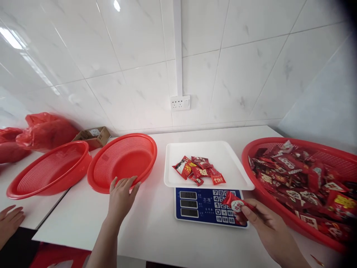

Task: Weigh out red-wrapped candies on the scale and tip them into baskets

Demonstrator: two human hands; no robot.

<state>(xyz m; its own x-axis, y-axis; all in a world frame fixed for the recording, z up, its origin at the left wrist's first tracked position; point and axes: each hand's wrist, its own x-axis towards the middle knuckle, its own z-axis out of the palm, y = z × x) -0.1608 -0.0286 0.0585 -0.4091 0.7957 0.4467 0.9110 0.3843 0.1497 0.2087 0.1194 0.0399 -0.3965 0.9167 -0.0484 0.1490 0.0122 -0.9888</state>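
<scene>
My right hand (263, 223) pinches a small red-wrapped candy (237, 204) over the keypad of a blue and white digital scale (206, 214). Part of another red wrapper shows below the fingers. On the scale's white tray (237, 163) lie several red candy packets (199, 171) in a loose pile. To the left, my left hand (122, 193) has its fingers curled over the near rim of a red plastic basket (150, 145), whose visible inside holds nothing. Close by on the right stands a large red basket (247, 149) full of wrapped candies (298, 182).
Another red basket (80, 163) sits at the left, near another person's hand (11, 219). Behind it are red plastic bags (47, 132) and an open cardboard box (95, 137). A tiled wall with a socket (180, 103) backs the white table (156, 238).
</scene>
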